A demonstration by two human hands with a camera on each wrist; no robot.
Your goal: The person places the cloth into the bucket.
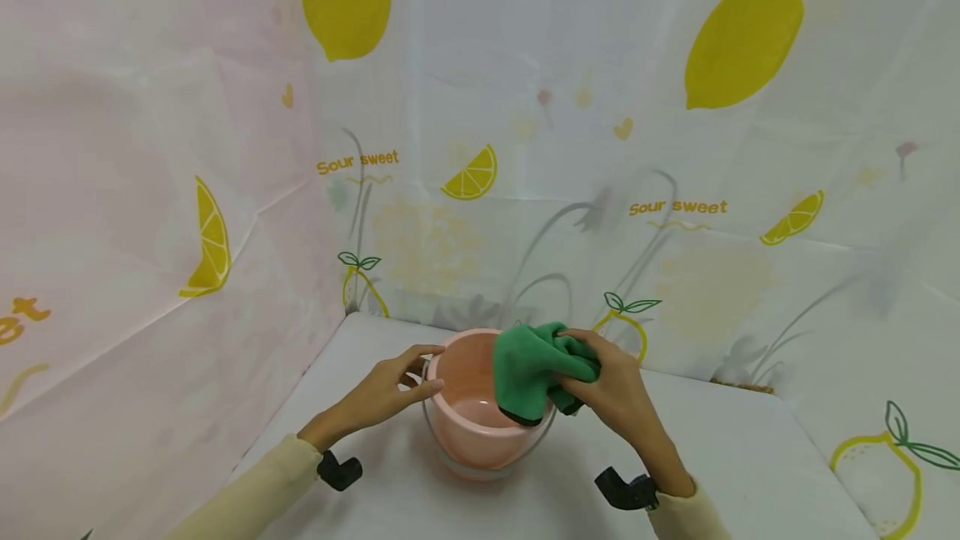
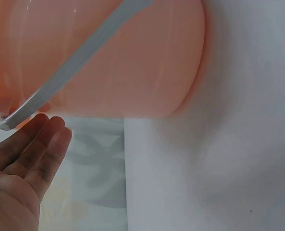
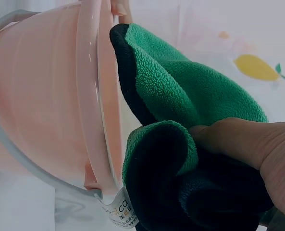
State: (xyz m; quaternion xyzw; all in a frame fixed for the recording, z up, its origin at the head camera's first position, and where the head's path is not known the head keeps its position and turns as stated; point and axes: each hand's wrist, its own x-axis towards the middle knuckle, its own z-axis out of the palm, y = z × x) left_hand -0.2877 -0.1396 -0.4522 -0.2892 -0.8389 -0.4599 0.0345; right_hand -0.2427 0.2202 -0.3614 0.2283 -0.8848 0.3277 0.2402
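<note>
A pink bucket [image 1: 480,440] with a grey handle [image 2: 80,62] stands upright on the white surface. At its left rim, by the handle's joint, my left hand [image 1: 393,386] holds on, thumb and index finger over the rim. Its other fingers [image 2: 41,149] lie outside against or close to the wall. My right hand [image 1: 615,390] grips a bunched green cloth [image 1: 525,369] with black edging over the bucket's right rim. Part of the cloth hangs across the opening. A white printed label [image 3: 120,209] shows at the cloth's edge. Some right fingers are hidden by the cloth.
The white tabletop [image 1: 720,457] extends around the bucket. Lemon-printed sheets [image 1: 525,148] hang behind and to the left of the table. Each wrist carries a black strap-mounted device [image 1: 626,490].
</note>
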